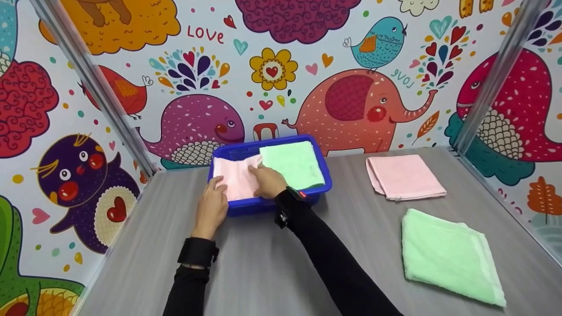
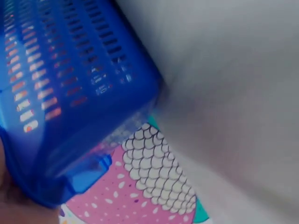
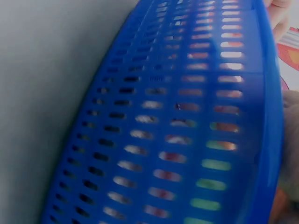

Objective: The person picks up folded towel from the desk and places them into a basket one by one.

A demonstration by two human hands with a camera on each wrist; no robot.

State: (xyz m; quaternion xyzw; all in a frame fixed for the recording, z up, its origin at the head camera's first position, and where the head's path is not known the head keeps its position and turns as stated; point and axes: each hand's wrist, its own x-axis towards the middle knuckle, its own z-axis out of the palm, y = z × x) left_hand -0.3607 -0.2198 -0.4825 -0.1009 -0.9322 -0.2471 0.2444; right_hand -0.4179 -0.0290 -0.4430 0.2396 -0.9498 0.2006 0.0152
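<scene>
Pink cloth [image 1: 237, 180] sits in the left half of the blue basket [image 1: 246, 207], likely being settled; right hand [image 1: 270, 181] pinches its right edge; left hand [image 1: 211, 208] is at the rim, fingertips on its left edge, can't tell if gripping; green cloth [image 1: 293, 164] already lies flat beside it; so two in, pink maybe unfinished; other pink cloth [image 1: 407, 177] and other green cloth [image 1: 450, 256], folded on the surface [image 1: 364, 224] at right, probably left to load.
</scene>
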